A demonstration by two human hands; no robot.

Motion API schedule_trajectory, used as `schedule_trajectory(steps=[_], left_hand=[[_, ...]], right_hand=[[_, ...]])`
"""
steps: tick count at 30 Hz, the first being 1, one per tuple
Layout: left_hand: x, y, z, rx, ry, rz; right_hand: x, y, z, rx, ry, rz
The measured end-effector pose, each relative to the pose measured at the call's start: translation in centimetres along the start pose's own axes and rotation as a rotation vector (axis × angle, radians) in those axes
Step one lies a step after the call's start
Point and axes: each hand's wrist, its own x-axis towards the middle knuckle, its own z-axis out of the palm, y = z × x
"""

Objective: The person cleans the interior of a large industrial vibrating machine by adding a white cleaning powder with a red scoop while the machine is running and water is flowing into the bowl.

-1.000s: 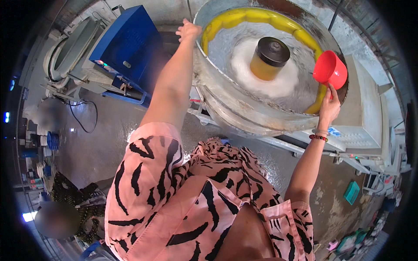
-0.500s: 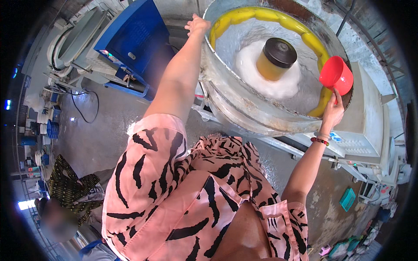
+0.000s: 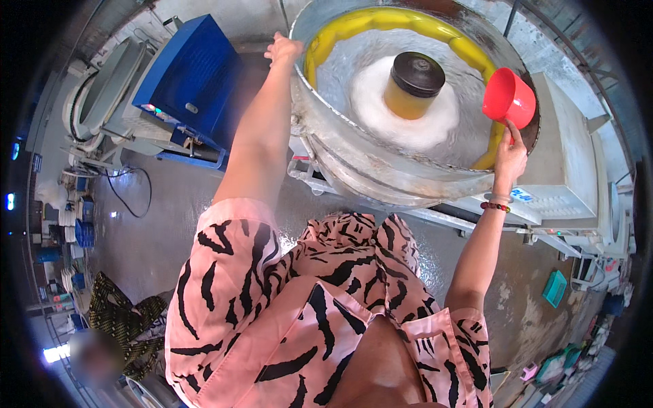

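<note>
A red plastic dipper [image 3: 511, 100] is in my right hand [image 3: 510, 163], whose fingers close around its handle. The dipper is tilted over the right rim of a large round metal tub [image 3: 354, 160], its mouth turned toward the inside. Inside the tub, a yellow ring [image 3: 381, 19] lines the wall, and white, foamy-looking material [image 3: 367, 92] surrounds a yellowish central post with a black cap [image 3: 416, 73]. My left hand [image 3: 284, 49] is just outside the tub's left rim, holding nothing, with its fingers stretched out and apart. Whether it touches the rim I cannot tell.
To the left stands a blue machine cabinet [image 3: 187, 81] beside another round grey tub [image 3: 112, 88]. A black cable [image 3: 129, 214] loops over the wet floor. A grey metal box [image 3: 558, 146] adjoins the tub's right side. A teal basket [image 3: 554, 289] lies on the right. Another person [image 3: 129, 319] is at lower left.
The tub, both hands and the dipper sit a little farther left in the picture, as the whole view has shifted. The dipper stays in my right hand, tilted over the right rim.
</note>
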Motion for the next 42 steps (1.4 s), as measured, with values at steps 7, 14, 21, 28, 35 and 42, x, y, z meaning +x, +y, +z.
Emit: schedule_trajectory(steps=[7, 14, 21, 28, 35, 42], left_hand=[[0.0, -0.2, -0.2, -0.036, -0.011, 0.012], [-0.4, -0.1, -0.4, -0.036, 0.000, 0.024], [-0.5, 0.0, -0.3, -0.027, -0.007, 0.006], [-0.1, -0.2, -0.2, -0.025, -0.006, 0.014], [0.1, -0.2, -0.1, -0.023, -0.014, 0.023], [0.3, -0.4, 0.1, -0.024, -0.006, 0.018]], right_hand=[[0.2, 0.1, 0.1, 0.018, -0.022, 0.023], [0.2, -0.1, -0.1, 0.028, -0.017, 0.029], [0.1, 0.0, -0.1, 0.038, -0.018, 0.013], [0.2, 0.1, -0.1, 0.017, -0.025, 0.012], [0.2, 0.1, -0.2, 0.032, -0.036, 0.022], [0.1, 0.0, -0.2, 0.024, -0.032, 0.012]])
